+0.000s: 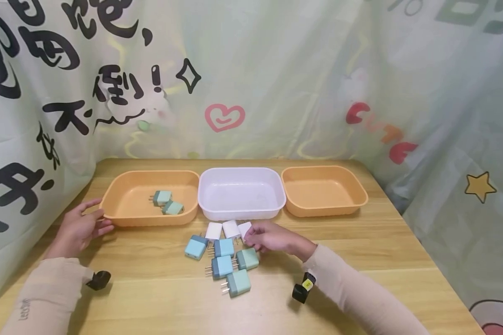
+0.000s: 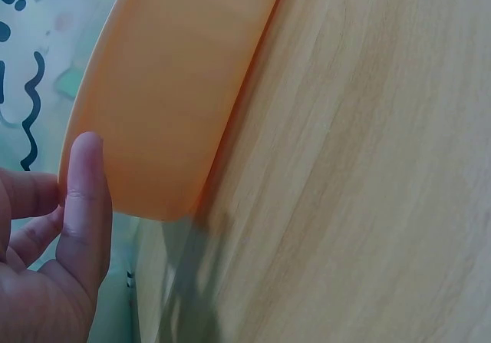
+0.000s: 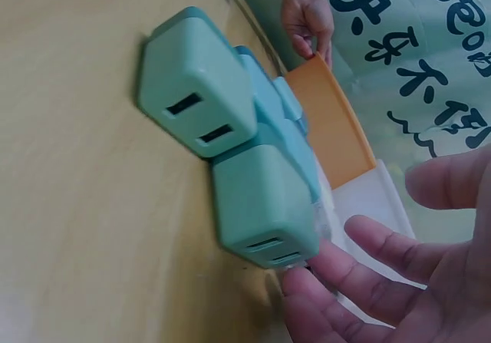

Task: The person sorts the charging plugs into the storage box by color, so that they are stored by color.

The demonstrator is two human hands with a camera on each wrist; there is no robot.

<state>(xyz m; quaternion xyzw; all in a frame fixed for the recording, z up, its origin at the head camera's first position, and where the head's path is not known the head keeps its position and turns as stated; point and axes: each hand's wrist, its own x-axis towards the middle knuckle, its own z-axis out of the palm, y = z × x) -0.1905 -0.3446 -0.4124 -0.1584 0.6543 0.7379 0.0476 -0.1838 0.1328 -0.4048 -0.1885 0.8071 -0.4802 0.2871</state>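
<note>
My left hand (image 1: 76, 229) holds the near left corner of the left orange tray (image 1: 151, 220), thumb against its outer wall (image 2: 169, 128). Two green plug chargers (image 1: 164, 197) lie in that tray. My right hand (image 1: 272, 237) reaches the rightmost of three white chargers (image 1: 245, 228); in the right wrist view its fingers (image 3: 368, 270) are spread, thumb apart from them. Below the white ones lie three blue chargers (image 1: 224, 248) and two green chargers (image 1: 240, 283), closely grouped. The right fingers partly cover the rightmost white charger.
A white tray (image 1: 241, 216) stands in the middle, touching the left orange tray. Another orange tray (image 1: 324, 211) stands at its right. All are on a wooden table (image 1: 159, 298), with a printed cloth (image 1: 276, 70) hanging behind and at both sides.
</note>
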